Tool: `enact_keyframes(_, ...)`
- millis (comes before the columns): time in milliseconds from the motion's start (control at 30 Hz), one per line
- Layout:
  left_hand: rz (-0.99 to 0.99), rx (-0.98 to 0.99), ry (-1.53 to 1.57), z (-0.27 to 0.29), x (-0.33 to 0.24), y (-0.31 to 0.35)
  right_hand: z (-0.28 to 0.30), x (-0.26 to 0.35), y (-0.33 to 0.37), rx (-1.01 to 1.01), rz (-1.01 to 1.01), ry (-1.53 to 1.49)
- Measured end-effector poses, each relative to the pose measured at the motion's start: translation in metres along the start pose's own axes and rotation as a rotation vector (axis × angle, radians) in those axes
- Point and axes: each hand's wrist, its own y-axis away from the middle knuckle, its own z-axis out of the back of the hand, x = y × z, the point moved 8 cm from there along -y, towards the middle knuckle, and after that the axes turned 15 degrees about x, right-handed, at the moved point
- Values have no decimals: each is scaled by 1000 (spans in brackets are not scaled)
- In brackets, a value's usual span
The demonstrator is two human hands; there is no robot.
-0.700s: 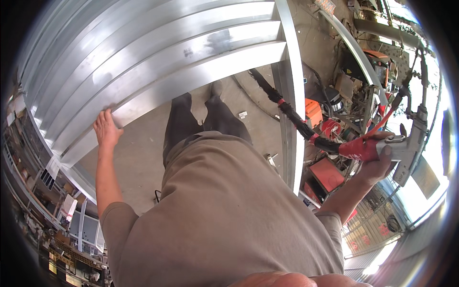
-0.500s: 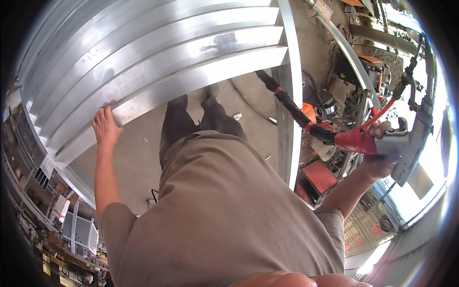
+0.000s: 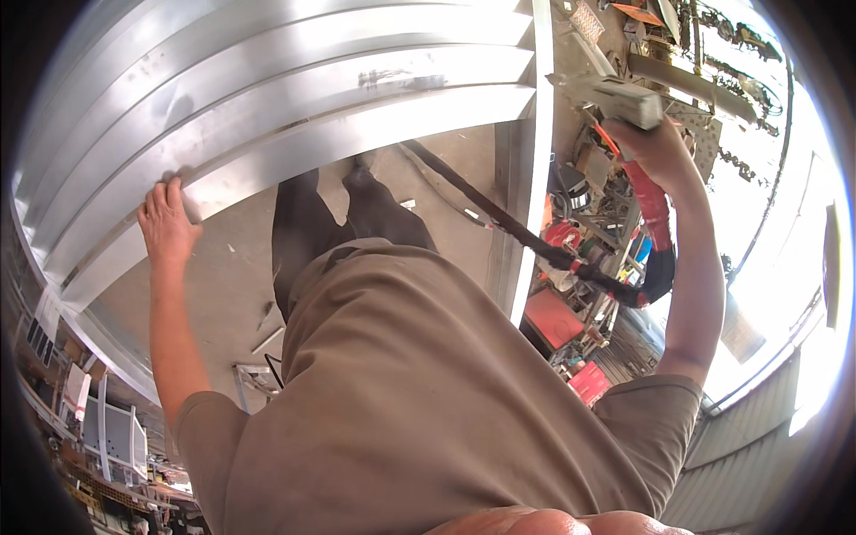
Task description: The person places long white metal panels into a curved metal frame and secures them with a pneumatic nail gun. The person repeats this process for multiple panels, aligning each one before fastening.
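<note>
A silvery metal panel of long parallel slats (image 3: 294, 134) spans the upper left in front of me. My left hand (image 3: 168, 223) grips its nearest slat close to the left end, fingers hooked over the edge and the thumb apart on the near face. Raised at the upper right, my right hand (image 3: 646, 147) is closed around the handle of a grey welding gun (image 3: 631, 102), slightly blurred. The gun's narrow tip points left, towards the bright upright bar (image 3: 535, 178) at the panel's right side. From its handle hangs a cable wrapped in red and black (image 3: 655, 209).
The black cable (image 3: 499, 214) runs left behind the upright bar and under the panel. Red boxes (image 3: 553, 318) and cluttered equipment stand beyond the bar. On the floor lie a thin hose and small scraps. Shelving with parts (image 3: 116, 432) lines the lower left.
My right hand has swung the welding gun from the far right up and inward, closer to the upright bar. My left hand stays on the slat; the whole view has shifted a little.
</note>
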Motion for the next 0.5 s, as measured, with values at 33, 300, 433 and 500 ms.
enact_keyframes(33,0,0,-8,-1,1,0,-9,5,-13,38,17,-1)
enact_keyframes(300,-12,-30,-12,-5,2,0,-29,14,-49,118,2,88)
enact_keyframes(433,0,5,9,-7,3,-1,-32,20,-67,123,33,94)
enact_keyframes(500,4,21,14,-8,4,-1,-33,20,-72,135,17,99)
